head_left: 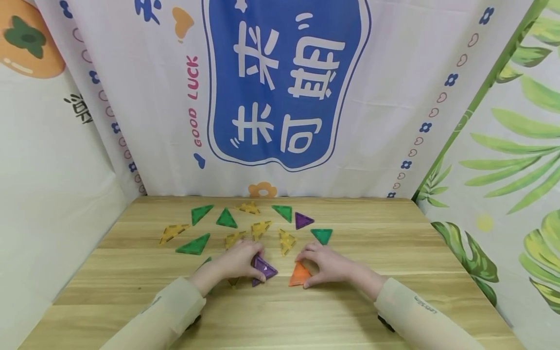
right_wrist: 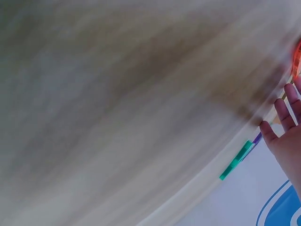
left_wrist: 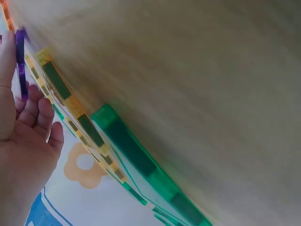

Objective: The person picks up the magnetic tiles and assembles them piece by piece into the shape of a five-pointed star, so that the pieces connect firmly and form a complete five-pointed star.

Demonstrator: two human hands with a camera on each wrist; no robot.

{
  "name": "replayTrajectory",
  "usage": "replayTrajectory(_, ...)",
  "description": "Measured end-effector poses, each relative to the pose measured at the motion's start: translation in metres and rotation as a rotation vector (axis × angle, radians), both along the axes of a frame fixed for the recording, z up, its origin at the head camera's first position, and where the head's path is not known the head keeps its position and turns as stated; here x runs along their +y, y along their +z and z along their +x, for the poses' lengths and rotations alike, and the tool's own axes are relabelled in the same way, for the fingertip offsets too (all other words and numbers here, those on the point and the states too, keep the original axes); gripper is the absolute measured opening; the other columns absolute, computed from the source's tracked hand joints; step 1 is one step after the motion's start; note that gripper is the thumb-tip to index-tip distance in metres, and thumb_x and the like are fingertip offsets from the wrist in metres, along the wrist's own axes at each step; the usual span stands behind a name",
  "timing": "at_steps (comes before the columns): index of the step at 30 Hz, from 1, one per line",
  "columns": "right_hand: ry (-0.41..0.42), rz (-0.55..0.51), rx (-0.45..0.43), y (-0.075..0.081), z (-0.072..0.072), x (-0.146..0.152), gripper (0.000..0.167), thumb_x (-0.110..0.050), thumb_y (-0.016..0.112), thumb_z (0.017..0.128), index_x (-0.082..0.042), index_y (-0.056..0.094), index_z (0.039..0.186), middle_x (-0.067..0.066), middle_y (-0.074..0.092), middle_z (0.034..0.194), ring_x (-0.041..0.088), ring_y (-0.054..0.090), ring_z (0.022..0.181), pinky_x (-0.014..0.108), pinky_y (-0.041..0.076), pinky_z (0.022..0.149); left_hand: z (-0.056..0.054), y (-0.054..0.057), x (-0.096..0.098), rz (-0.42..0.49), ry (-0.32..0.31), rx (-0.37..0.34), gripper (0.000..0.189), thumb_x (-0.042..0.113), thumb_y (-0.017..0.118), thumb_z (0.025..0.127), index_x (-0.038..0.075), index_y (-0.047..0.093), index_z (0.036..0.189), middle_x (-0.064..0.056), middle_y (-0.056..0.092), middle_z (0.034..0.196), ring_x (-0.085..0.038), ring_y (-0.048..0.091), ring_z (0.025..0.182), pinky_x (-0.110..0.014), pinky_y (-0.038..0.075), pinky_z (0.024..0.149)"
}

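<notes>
Between the thumb and fingers of my left hand (head_left: 238, 262) is a purple triangular magnetic tile (head_left: 267, 270), pinched near the middle of the table. The left wrist view shows this purple tile (left_wrist: 21, 66) edge-on, thumb on one side and fingertips behind. To its right, my right hand (head_left: 328, 265) grips an orange triangular magnetic tile (head_left: 298, 276) by its right side. A gap of wood separates the two tiles. Only a sliver of the orange tile (right_wrist: 297, 61) enters the right wrist view, at the fingertips. A yellow tile (head_left: 234, 239) lies just behind the left hand, partly covered.
Several flat triangular tiles lie beyond the hands, among them a yellow tile (head_left: 286, 241), a green tile (head_left: 322, 236), a second purple tile (head_left: 303, 220) and a green tile (head_left: 194, 244) at left. Under the left wrist, more tiles are partly hidden. A printed curtain (head_left: 175, 170) hangs behind the wooden table (head_left: 280, 321).
</notes>
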State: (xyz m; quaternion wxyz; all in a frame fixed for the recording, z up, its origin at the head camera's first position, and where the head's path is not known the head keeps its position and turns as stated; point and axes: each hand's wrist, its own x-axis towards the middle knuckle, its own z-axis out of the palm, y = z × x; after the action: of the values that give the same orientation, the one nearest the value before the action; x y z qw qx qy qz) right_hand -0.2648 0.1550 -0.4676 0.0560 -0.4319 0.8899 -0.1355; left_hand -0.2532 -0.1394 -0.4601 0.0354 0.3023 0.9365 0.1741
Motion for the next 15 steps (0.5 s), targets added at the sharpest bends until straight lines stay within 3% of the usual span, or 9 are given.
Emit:
replayTrajectory(6, 0.006, 0.005, 0.001, -0.003, -0.001, -0.003, 0.068, -0.063, 0.07, 0.072, -0.023, 0.057, 0.125, -0.007, 0.051, 0.119, 0.013, 0.042, 0.113, 0.038, 0.04, 0.097, -0.003, 0.0, 0.001, 0.142, 0.01, -0.141, 0.019, 0.031, 0.074, 0.08, 0.018, 0.066, 0.091, 0.011, 0.061, 0.079, -0.003, 0.054, 0.07, -0.022, 0.046, 0.063)
replayTrajectory(15, -0.003, 0.012, 0.023, -0.002, 0.001, -0.009, 0.069, -0.064, 0.07, 0.07, -0.025, 0.057, 0.125, -0.006, 0.052, 0.12, 0.015, 0.041, 0.114, 0.046, 0.034, 0.1, 0.003, -0.002, 0.015, 0.229, 0.174, -0.123, 0.018, 0.028, 0.078, 0.077, 0.013, 0.068, 0.081, 0.007, 0.06, 0.07, -0.008, 0.051, 0.062, -0.023, 0.042, 0.055)
